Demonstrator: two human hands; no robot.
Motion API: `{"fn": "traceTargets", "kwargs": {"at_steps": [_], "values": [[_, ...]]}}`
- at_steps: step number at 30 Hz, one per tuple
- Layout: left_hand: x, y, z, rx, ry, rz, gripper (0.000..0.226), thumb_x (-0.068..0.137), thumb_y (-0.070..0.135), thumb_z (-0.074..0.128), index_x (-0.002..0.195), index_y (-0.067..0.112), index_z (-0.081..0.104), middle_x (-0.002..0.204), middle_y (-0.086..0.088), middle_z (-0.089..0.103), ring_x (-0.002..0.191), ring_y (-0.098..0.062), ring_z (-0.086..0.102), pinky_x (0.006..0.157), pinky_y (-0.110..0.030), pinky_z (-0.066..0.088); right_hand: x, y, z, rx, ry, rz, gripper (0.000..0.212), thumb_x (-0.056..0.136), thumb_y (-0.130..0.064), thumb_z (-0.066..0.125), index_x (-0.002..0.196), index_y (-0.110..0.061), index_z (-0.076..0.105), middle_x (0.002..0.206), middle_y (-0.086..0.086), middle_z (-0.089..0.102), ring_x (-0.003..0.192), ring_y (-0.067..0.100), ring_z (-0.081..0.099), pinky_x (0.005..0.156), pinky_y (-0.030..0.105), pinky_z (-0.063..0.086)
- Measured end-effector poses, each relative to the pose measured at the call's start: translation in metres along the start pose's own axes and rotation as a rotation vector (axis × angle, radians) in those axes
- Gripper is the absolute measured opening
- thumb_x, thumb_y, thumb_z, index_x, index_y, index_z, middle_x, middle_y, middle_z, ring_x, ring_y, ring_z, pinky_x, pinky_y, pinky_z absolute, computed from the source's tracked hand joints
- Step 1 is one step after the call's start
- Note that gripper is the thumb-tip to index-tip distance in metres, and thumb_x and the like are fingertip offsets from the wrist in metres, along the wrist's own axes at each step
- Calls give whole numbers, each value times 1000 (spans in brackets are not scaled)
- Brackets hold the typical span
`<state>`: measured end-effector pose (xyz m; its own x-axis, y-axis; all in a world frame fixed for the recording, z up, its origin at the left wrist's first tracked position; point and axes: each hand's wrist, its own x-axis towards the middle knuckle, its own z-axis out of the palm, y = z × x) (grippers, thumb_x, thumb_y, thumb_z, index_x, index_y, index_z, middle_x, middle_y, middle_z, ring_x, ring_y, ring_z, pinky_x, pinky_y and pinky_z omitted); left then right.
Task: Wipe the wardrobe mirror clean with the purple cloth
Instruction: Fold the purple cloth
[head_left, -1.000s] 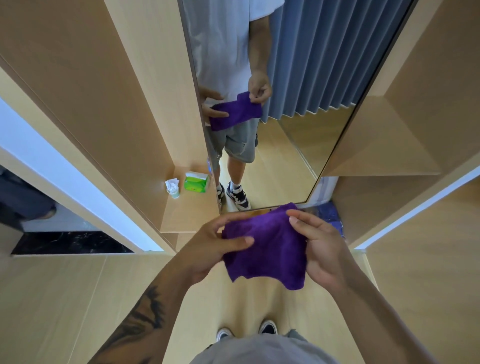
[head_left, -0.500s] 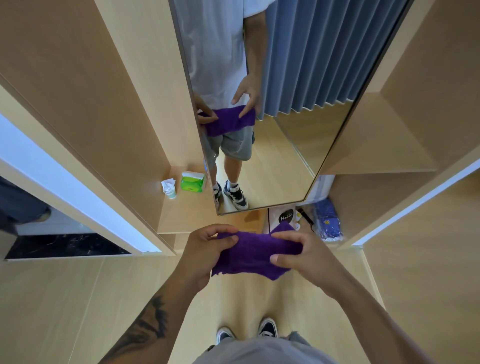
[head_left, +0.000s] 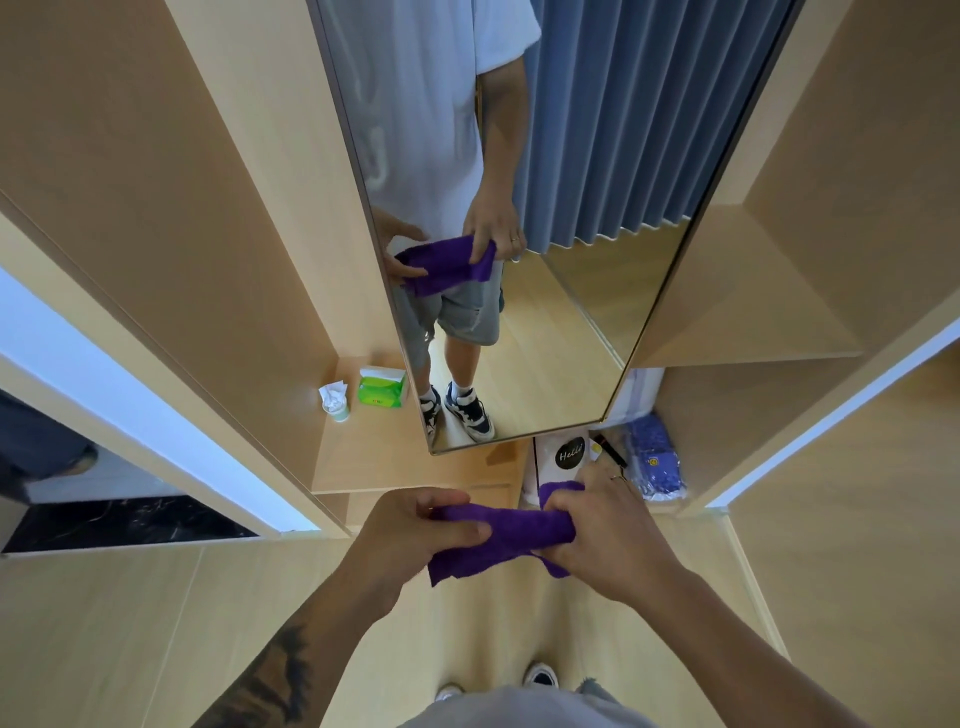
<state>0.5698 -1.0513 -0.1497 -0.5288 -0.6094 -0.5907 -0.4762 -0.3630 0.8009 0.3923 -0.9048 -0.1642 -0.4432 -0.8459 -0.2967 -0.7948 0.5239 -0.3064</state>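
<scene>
Both hands are gripping the purple cloth (head_left: 501, 527), which is bunched into a loose roll and stretching across between them, near the person's body and well apart from the wardrobe mirror (head_left: 582, 291). On the left, the left hand (head_left: 410, 540) is curling its fingers over the top edge of the cloth while its thumb is pressing along the front. On the right, the right hand (head_left: 602, 535) is closing its fingers round the other end, with a tuft of cloth poking out above the knuckles. One corner is hanging down beneath the roll. Farther off, the mirror is standing between pale wooden panels and is reflecting the person, the cloth and a blue curtain. On the shelf to its left, a green tissue pack (head_left: 382, 391) is lying beside a small cup (head_left: 336, 400) that seems to be holding crumpled tissue. To the right of the mirror's foot, a blue bag (head_left: 655, 462) is sitting on a lower shelf.
</scene>
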Motion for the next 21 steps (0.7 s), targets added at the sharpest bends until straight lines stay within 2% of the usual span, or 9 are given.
{"fn": "traceTargets", "kwargs": {"at_steps": [3, 5, 6, 8, 10, 13, 15, 18, 21], "values": [[-5, -2, 0, 510, 36, 196, 46, 59, 24, 100, 97, 32, 75, 93, 9, 76, 81, -3, 70, 63, -12, 53, 6, 10, -2, 123, -57, -36, 30, 85, -56, 79, 100, -31, 73, 131, -13, 38, 121, 11, 40, 104, 31, 38], [-6, -1, 1, 624, 51, 279, 37, 63, 28, 96, 91, 33, 72, 86, 14, 73, 79, -1, 67, 63, -10, 48, 8, 14, -6, 251, -99, -44, 23, 84, -46, 83, 93, -28, 73, 129, -16, 46, 117, 8, 47, 100, 32, 45], [-5, 0, 0, 618, 50, 290, 32, 66, 28, 95, 88, 32, 72, 82, 14, 72, 77, -1, 66, 62, -10, 48, 8, 16, -9, 336, -122, -39, 21, 84, -41, 84, 92, -25, 73, 118, -16, 56, 106, 5, 56, 94, 32, 52], [-1, 2, -5, 576, 31, 287, 20, 75, 30, 92, 80, 29, 73, 73, 12, 72, 66, -3, 66, 58, -14, 47, 8, 20, -16, 534, -160, -15, 17, 86, -32, 86, 93, -24, 72, 93, -11, 70, 84, 3, 67, 76, 28, 57], [3, 2, -12, 522, 9, 271, 20, 83, 32, 87, 71, 24, 74, 65, 11, 69, 58, -2, 61, 57, -15, 45, 5, 26, -19, 726, -144, 12, 21, 86, -26, 87, 98, -23, 70, 87, -13, 74, 79, 3, 72, 67, 20, 55], [3, 4, -15, 344, -14, 195, 27, 92, 32, 79, 71, 15, 75, 65, 8, 66, 60, -2, 60, 59, -13, 44, 4, 33, -16, 969, -67, 29, 28, 86, -22, 89, 105, -17, 70, 92, 0, 77, 87, 18, 76, 73, 29, 61], [0, 6, -11, 218, -45, 164, 24, 97, 32, 73, 79, 17, 77, 73, 5, 74, 67, -6, 66, 63, -16, 50, 5, 34, -10, 1101, -38, 29, 33, 84, -24, 88, 109, -14, 70, 98, 8, 76, 91, 26, 76, 77, 35, 62], [-1, 3, -5, -3, -58, 121, 24, 101, 34, 66, 103, 15, 82, 98, -9, 81, 90, -24, 76, 84, -36, 60, 6, 32, -5, 1292, -17, 61, 43, 80, -27, 84, 117, -16, 67, 106, 14, 76, 95, 32, 77, 78, 41, 64], [1, -3, 1, -163, -18, 42, 35, 97, 40, 68, 105, 8, 81, 105, -19, 79, 96, -31, 76, 94, -46, 59, 5, 26, -4, 1371, 32, 70, 31, 90, -26, 77, 118, -27, 63, 105, 11, 78, 88, 31, 78, 67, 36, 62]]}}
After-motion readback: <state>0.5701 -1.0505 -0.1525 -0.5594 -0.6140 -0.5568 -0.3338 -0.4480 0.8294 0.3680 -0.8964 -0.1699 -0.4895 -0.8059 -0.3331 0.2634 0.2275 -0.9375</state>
